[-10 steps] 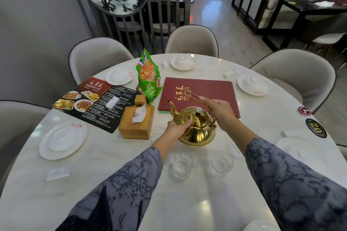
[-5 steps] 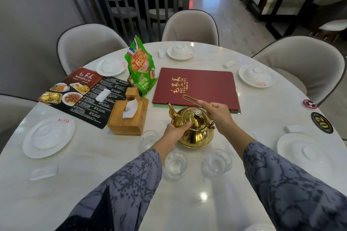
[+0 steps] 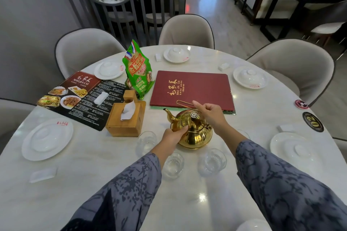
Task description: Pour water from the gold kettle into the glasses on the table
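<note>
The gold kettle (image 3: 195, 133) stands on the white round table (image 3: 93, 174), spout pointing left. My right hand (image 3: 211, 116) is closed around its thin wire handle, which leans back over the red menu. My left hand (image 3: 173, 136) presses against the kettle's left side. Three small clear glasses sit close by: one glass (image 3: 147, 139) left of the kettle, one glass (image 3: 172, 165) in front under my left wrist, and one glass (image 3: 213, 161) in front on the right. A further glass behind my right forearm is mostly hidden.
A wooden tissue box (image 3: 125, 119) stands left of the kettle. Behind are a green snack bag (image 3: 139, 71), a red menu (image 3: 193, 90) and a black picture menu (image 3: 75, 97). White plates (image 3: 47, 139) with upturned bowls ring the table. Grey chairs (image 3: 185, 32) surround it.
The kettle and both hands keep nearly the same pose. My head has tilted and moved in, so the table looks closer and lower in view.
</note>
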